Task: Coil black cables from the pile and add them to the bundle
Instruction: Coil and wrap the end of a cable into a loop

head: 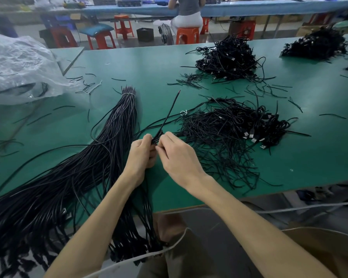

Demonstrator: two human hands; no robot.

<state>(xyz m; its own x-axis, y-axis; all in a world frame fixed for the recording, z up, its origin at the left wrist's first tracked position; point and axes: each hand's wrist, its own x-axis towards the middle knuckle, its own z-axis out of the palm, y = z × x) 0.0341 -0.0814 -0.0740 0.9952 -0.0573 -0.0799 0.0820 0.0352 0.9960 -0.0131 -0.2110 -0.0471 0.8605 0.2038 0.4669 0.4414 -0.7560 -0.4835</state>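
Green tabletop [153,73] carries the tied bundle [117,121] at left, the loose pile [229,133] at right. Between them left hand [142,154] and right hand [179,157] pinch several black cables [170,111] in curled fingers. Likely mid-gathering; next calls for coiling, then joining the bundle.

matt black rubbery cables [225,125], smooth green table [149,65], crinkled glossy plastic bag [18,65]

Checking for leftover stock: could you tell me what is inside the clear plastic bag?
A few black cables show through the clear plastic bag near its lower edge; crumpled folds hide the rest.
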